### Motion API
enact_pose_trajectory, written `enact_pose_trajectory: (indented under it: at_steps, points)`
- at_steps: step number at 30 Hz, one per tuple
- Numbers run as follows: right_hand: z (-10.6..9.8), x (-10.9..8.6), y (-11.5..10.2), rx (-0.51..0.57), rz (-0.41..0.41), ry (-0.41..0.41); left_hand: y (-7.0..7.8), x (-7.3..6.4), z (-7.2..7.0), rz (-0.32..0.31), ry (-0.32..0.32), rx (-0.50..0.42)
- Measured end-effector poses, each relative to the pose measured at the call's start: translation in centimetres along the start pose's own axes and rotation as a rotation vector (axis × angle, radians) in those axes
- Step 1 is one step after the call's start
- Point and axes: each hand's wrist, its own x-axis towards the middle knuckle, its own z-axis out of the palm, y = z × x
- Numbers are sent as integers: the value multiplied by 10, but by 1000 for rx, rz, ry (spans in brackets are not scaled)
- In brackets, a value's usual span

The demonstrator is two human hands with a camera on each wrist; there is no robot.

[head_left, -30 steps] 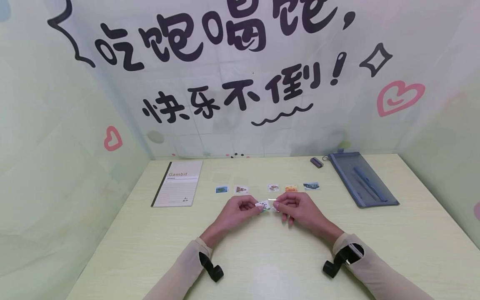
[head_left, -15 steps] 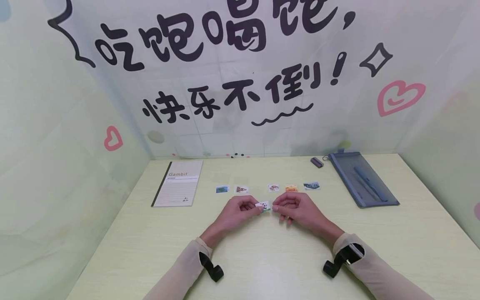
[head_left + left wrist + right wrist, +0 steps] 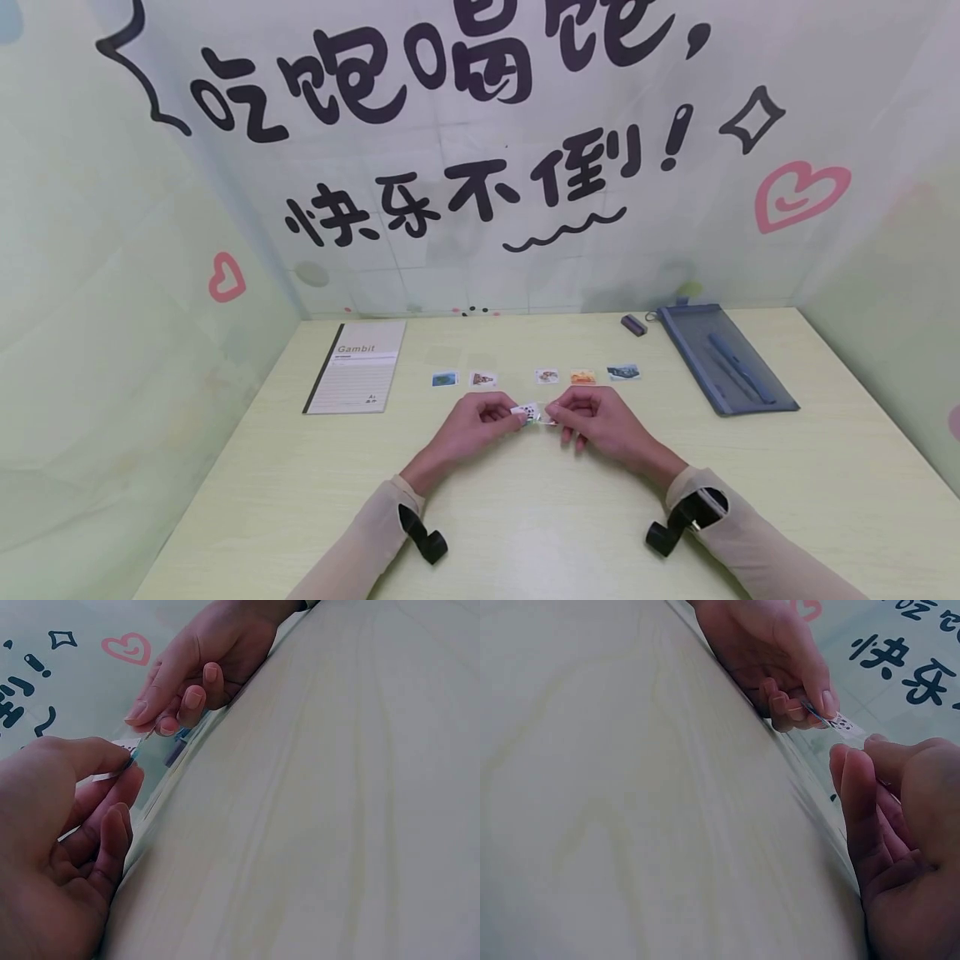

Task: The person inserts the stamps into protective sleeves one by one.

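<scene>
Between thumb and forefinger my left hand pinches a small white picture sticker with black marks and a green lower edge. A strip of clear film juts from its right side. My right hand pinches the far end of that film between thumb and forefinger, its other fingers loosely curled. In the right wrist view the sticker spans the gap between both hands, held just above the table. Seen from the left wrist, only the sticker's edge shows; the fingers hide the rest.
Beyond the hands lie several small picture stickers in a row, including a blue-green one and an orange one. A notebook lies left. At right are a blue mesh pouch with pens and a dark small block.
Half a second ago my right fingertips were drawn slightly off the sticker; now they pinch the clear film again, as a second ago. My left hand has stayed in place.
</scene>
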Motion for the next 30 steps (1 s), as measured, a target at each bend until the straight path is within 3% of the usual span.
enact_pose_trajectory:
  at_steps: [30]
  points:
    - [0, 0, 0, -6, 23, 6, -2, -1, -1, 29, -29, 46]
